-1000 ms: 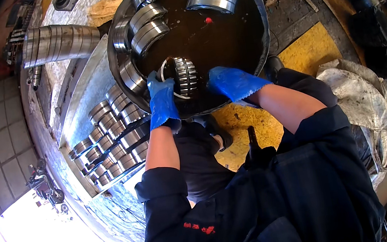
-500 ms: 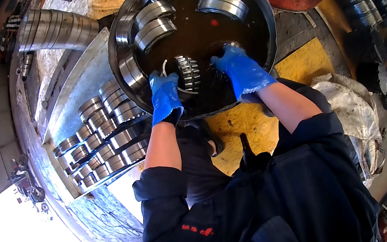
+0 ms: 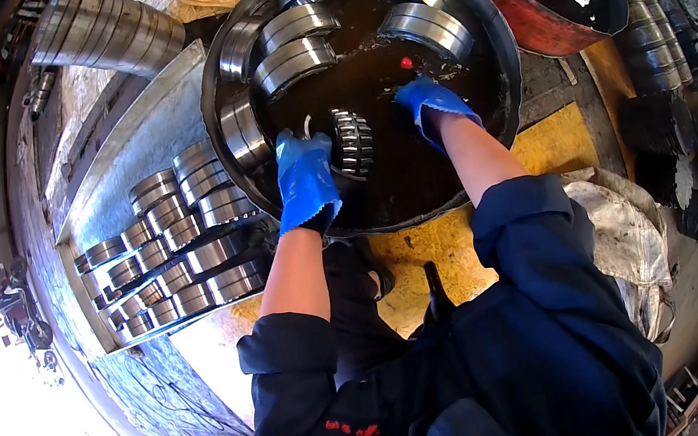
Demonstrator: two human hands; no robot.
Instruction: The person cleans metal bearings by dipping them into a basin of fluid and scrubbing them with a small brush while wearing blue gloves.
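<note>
A round dark tub [image 3: 515,105] of brown liquid stands in front of me. My left hand [image 3: 304,171], in a blue rubber glove, is closed on a roller bearing [image 3: 354,143] at the tub's near left. The bearing's steel rollers face right, and a thin curved edge shows beside my fingers. My right hand [image 3: 433,105], gloved alike, reaches into the liquid right of the bearing; its fingertips are hard to make out. A small red thing [image 3: 406,62] lies just beyond it. Several shiny steel bearing rings [image 3: 296,65] stand along the tub's left and far sides.
On the left, a metal tray [image 3: 69,257] holds rows of steel rings [image 3: 182,232]. Behind it lies a row of larger rings [image 3: 105,34]. A red bin [image 3: 516,11] with dark metal parts adjoins the tub at far right. A whitish sack [image 3: 613,221] lies at right.
My right hand has moved farther forward across the tub, closer to the small red thing. My left hand keeps hold of the roller bearing. The whole view has shifted slightly.
</note>
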